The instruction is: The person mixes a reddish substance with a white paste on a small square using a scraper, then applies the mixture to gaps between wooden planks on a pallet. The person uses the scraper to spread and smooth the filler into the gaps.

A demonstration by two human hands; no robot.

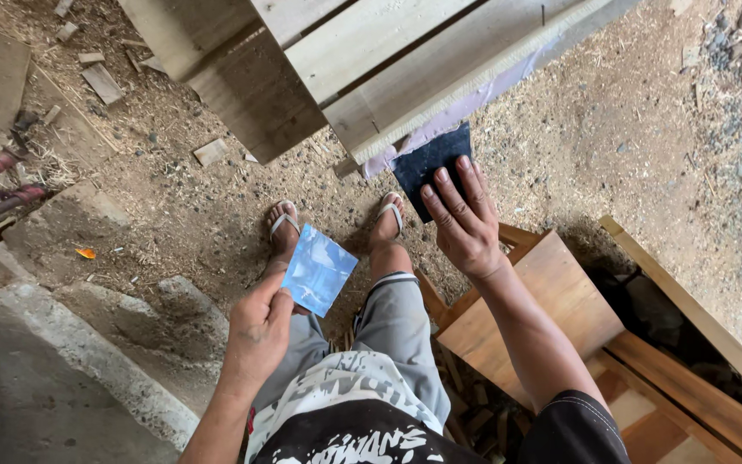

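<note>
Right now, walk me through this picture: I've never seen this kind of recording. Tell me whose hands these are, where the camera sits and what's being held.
There is one picture, from a camera on the person's head, looking down at their own hands, legs and sandalled feet. The left hand holds up a bluish sheet. The right hand presses a dark sheet against the edge of a pale wooden frame. Below is a dirt floor strewn with sawdust and wood scraps. A brown wooden stool stands on the right.

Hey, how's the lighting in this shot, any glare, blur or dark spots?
Head view: soft, even daylight; the pale blue sheet in the left hand looks washed out; the dark sheet under the right hand shows little detail; the wooden frame hides deep shadow; edges bend slightly; no motion blur.
</note>
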